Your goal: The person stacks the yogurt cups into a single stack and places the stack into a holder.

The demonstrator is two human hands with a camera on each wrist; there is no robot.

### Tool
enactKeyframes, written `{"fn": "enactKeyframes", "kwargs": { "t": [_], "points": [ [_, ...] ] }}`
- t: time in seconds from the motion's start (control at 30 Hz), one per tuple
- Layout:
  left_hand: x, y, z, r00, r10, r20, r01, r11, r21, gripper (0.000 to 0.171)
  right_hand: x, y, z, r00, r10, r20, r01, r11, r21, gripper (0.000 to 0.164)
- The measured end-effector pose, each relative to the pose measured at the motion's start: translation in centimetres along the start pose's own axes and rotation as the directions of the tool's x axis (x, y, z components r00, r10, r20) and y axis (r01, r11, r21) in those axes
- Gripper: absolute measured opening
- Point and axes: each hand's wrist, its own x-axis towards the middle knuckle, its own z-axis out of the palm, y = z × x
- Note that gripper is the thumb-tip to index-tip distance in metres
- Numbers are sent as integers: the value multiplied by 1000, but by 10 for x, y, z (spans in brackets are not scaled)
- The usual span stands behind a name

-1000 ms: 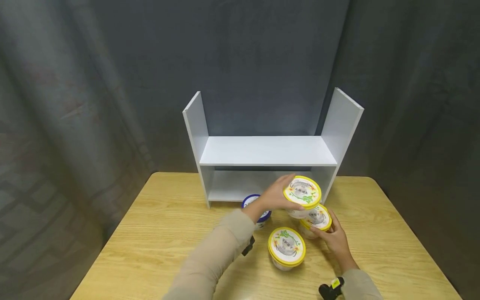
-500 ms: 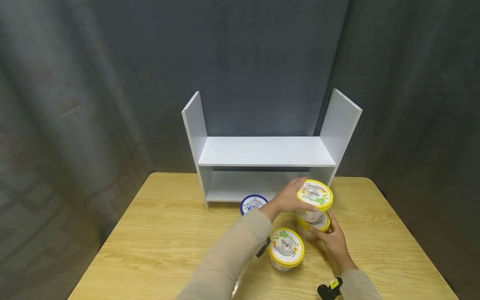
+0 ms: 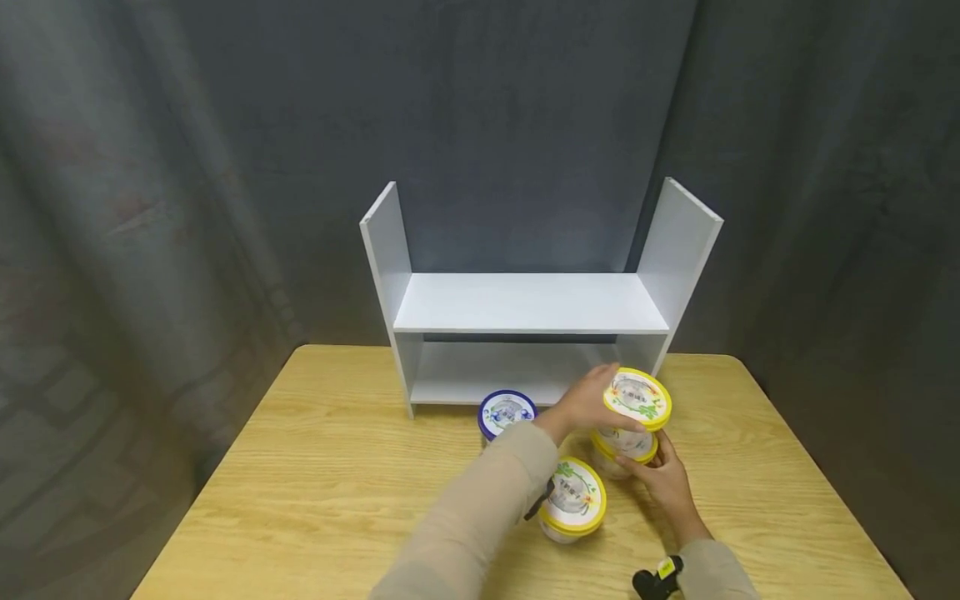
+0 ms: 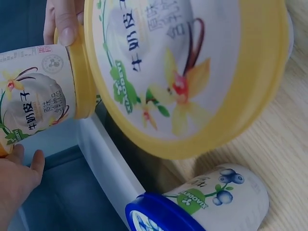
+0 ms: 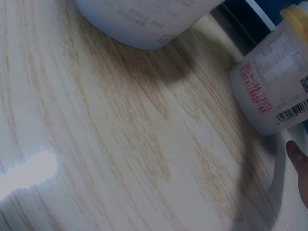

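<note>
My left hand point(image 3: 587, 407) grips a white tub with a yellow lid point(image 3: 637, 398), fingers behind and thumb in front. That tub stands over a second tub point(image 3: 626, 446) of the same kind; in the left wrist view the upper tub point(image 4: 36, 91) appears to sit against the lower yellow lid point(image 4: 83, 72). My right hand point(image 3: 667, 479) holds the lower tub from the right, thumb at its front. A third yellow-lidded tub point(image 3: 576, 497) stands nearer me, partly behind the left wrist. Left of the hands is a blue-lidded tub point(image 3: 507, 413), its body mostly hidden by the sleeve.
A white two-level shelf point(image 3: 532, 302) stands at the back of the wooden table point(image 3: 330, 483), just behind the tubs. Its side panels point(image 3: 678, 258) rise above the upper board. Grey curtains point(image 3: 517, 125) hang behind and at both sides.
My left hand has carried its tub to the right and slightly down, over the lower tub. The right hand stays almost still. The blue lid shows more.
</note>
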Motion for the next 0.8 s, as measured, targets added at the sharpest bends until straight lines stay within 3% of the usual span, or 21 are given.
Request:
{"fn": "enactKeyframes", "kwargs": {
  "t": [0.8],
  "points": [
    [-1,7,-2,999,-1,37,0,999,32,105,-2,-2,2,1000,-15,-2,15,1000,-13,79]
  ]
}}
